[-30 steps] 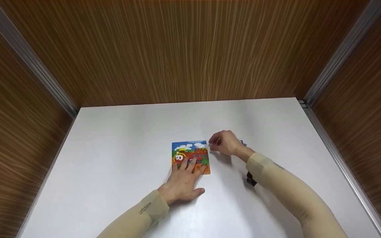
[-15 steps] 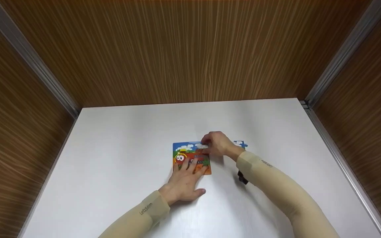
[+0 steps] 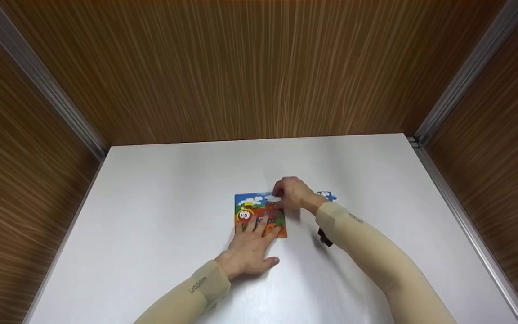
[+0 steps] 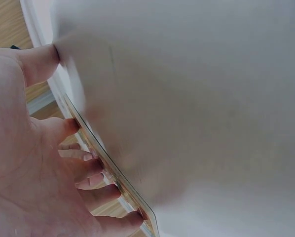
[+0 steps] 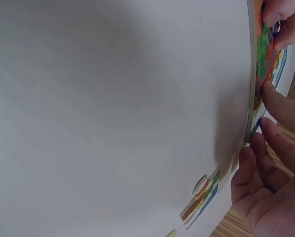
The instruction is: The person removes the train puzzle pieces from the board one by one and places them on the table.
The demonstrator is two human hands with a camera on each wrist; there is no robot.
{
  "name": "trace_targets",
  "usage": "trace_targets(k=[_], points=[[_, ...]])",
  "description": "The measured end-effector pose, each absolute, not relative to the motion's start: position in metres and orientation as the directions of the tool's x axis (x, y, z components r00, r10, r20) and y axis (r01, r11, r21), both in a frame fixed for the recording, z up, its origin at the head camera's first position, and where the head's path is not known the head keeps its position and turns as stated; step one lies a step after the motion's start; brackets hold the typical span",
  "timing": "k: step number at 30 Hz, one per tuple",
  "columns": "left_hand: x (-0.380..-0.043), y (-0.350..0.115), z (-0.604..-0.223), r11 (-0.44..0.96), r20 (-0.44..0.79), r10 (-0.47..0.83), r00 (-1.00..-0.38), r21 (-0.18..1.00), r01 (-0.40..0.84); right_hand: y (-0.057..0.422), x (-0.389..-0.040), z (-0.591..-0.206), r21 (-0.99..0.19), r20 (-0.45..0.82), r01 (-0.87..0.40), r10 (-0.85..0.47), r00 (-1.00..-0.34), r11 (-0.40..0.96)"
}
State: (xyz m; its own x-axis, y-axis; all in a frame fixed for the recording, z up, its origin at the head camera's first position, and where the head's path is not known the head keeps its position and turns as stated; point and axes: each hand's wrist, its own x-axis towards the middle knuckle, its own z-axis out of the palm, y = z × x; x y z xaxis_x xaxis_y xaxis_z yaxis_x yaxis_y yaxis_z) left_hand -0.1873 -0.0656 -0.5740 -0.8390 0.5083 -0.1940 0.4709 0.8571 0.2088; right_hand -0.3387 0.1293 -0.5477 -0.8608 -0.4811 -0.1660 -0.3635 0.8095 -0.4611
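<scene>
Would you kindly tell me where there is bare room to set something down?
Bare: the table left of the puzzle, and between puzzle and back wall. Crowded: at the puzzle, touched by left hand and right hand, and rightward around loose pieces.

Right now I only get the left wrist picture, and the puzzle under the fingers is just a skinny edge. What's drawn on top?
Observer: In the head view, the puzzle shows a red face with round white eyes, off toward the left side.
Operator: Cool! Is there another piece somewhere that I can't see?
Observer: Yes, a loose piece shows in the right wrist view, lying on the table apart from the puzzle.
</scene>
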Motion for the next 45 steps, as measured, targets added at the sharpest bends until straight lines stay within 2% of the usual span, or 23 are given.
trace_targets(k=[7,25,32,45], points=[[-0.188,-0.065,-0.574,0.859,-0.204,0.507,-0.838,0.194,0.473,0.127,-0.339,-0.545,-0.421,-0.170,-0.365,-0.468,-0.867,0.830],[-0.188,-0.065,-0.573,0.863,-0.210,0.499,-0.841,0.209,0.460,0.129,-0.338,-0.545,-0.544,-0.099,-0.346,-0.468,-0.878,0.765],[-0.189,-0.064,-0.572,0.863,-0.214,0.498,-0.840,0.213,0.458,0.131,-0.339,-0.545,-0.605,-0.110,-0.313,-0.467,-0.878,0.732],[-0.187,-0.065,-0.572,0.860,-0.195,0.503,-0.842,0.205,0.467,0.146,-0.337,-0.543,-0.715,-0.059,-0.309,-0.495,-0.867,0.627]])
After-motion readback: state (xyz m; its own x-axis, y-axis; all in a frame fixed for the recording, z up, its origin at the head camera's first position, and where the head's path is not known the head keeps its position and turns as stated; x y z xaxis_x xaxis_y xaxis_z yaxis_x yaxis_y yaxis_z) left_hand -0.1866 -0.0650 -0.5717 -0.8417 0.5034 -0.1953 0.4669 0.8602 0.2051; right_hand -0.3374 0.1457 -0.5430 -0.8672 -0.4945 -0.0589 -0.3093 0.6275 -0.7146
